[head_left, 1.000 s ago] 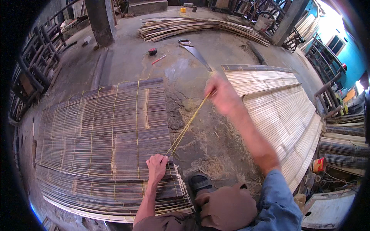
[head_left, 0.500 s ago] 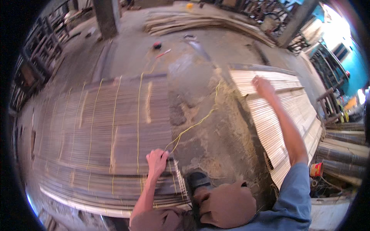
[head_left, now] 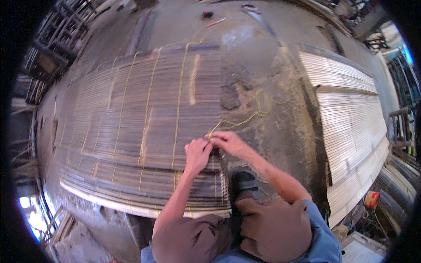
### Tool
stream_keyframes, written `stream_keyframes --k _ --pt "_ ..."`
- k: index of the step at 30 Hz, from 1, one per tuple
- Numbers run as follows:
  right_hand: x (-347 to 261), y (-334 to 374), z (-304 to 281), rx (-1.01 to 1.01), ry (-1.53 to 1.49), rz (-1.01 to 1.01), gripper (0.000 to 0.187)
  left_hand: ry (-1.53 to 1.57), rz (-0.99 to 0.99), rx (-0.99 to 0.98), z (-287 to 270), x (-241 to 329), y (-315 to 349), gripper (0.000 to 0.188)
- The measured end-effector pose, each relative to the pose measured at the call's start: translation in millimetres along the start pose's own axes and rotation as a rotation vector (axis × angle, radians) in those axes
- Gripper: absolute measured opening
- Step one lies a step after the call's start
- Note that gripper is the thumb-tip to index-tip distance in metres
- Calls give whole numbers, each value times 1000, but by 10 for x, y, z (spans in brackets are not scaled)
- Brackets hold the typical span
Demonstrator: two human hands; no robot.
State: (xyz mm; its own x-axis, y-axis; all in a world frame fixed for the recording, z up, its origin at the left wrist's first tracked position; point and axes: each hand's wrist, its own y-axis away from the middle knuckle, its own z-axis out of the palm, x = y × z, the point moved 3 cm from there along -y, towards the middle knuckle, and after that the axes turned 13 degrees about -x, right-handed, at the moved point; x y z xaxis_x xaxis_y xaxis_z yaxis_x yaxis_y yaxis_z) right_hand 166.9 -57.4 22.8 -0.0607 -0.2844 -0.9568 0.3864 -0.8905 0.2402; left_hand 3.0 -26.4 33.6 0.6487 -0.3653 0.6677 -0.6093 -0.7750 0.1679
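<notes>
My hands meet over the right edge of a dark slatted mat (head_left: 166, 127), laced with rows of yellow string. Yellow cord (head_left: 242, 122) runs from between my fingers to the right, ending in loose loops on the floor. My left hand (head_left: 198, 154) is closed on the cord with its fingers bent. Just right of it, my right hand (head_left: 229, 143) pinches the same cord, thumb and fingertips together. Exactly how the cord sits between the fingertips is too small to make out.
A paler slatted mat (head_left: 351, 114) lies to the right, with an orange-red tin (head_left: 372, 199) near its lower corner. On the far floor are a red and black object (head_left: 208, 14), a red and white pen-like stick (head_left: 215, 22) and a saw (head_left: 261, 21). A sandalled foot (head_left: 245, 181) stands between the mats.
My right hand has come in from over the pale mat to meet my left hand at the cord. The view has shifted, and the loose cord now lies in loops.
</notes>
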Motion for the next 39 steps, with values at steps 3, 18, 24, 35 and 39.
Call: stream_keyframes --k 3,18,24,35,39 --pt "3 -74 0 -31 20 -80 29 -6 22 1 59 -73 -27 17" --pt "-218 -152 -75 192 480 -32 27 -84 22 3 -15 93 38 22" --pt "-3 306 16 375 411 169 19 83 65 82 -99 56 127 13" --pt "592 176 -92 480 257 150 23 -125 61 -118 -234 204 -19 18" --pt "546 207 -83 494 268 140 21 -237 122 -291 -280 181 -140 18"
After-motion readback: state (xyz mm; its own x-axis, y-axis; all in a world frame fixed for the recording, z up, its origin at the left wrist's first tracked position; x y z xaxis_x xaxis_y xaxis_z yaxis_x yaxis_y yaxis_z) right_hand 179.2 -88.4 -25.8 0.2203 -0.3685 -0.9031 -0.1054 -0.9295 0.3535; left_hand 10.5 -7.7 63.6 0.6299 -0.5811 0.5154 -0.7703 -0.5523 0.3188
